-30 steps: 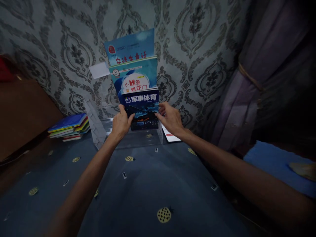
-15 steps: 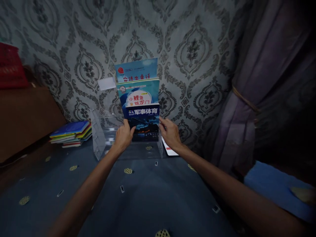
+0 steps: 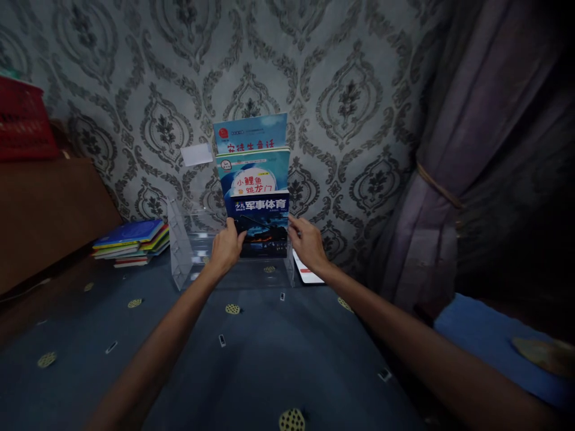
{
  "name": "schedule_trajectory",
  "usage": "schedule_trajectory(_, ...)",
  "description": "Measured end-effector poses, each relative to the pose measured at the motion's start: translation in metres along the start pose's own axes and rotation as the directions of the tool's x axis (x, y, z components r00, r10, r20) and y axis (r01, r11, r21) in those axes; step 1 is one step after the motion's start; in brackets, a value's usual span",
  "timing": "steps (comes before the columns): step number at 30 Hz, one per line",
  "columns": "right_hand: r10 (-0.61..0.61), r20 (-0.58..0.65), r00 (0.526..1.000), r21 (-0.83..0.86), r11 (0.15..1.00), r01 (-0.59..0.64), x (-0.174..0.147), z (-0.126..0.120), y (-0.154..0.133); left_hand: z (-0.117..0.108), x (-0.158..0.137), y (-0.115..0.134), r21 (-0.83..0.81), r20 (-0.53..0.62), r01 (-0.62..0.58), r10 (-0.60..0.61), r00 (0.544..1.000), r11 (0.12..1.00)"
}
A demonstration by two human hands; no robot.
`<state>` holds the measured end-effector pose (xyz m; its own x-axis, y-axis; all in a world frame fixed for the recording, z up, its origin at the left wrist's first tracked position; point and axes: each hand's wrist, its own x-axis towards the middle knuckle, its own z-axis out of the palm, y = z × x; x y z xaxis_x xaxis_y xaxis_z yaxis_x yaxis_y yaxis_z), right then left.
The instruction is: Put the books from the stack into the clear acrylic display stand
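Note:
A dark blue book (image 3: 265, 224) with white Chinese lettering stands in the front of a clear, tiered acrylic rack (image 3: 179, 251). My left hand (image 3: 227, 244) grips its left edge, thumb on the cover and fingers bent behind. On the opposite edge, my right hand (image 3: 308, 242) is closed with thumb and fingertips pinching the side. Behind it rises a light blue book (image 3: 254, 170) with a round white title patch. Farther back and higher stands another blue book (image 3: 251, 130) with red lettering. The lower part of each rear book is hidden.
Left of the rack lies a stack of thin books (image 3: 130, 239). A brown box (image 3: 49, 215) and a red bag-like item (image 3: 24, 123) are farther left. A white-screened device or card (image 3: 308, 274) leans behind my right hand. A tied curtain (image 3: 417, 227) hangs at right.
The camera view has shifted slightly. Both hands stay at the dark blue book's sides, and the book stands nearly unchanged in the rack.

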<state>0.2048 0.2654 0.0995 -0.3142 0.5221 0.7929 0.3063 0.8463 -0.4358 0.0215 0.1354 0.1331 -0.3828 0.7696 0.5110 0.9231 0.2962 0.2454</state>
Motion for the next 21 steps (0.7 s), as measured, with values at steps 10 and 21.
schedule_trajectory(10,0.054,-0.084,0.995,0.114,0.993,-0.044,0.0014,0.0056,-0.0001,0.0018,-0.0014,-0.004,-0.036,0.002,0.004,-0.004,1.0,0.999)
schedule_trajectory(21,0.064,-0.084,0.994,0.103,0.993,-0.056,0.0059,0.0099,-0.002,-0.0033,-0.0012,0.004,-0.004,0.031,0.04,-0.04,0.999,0.999)
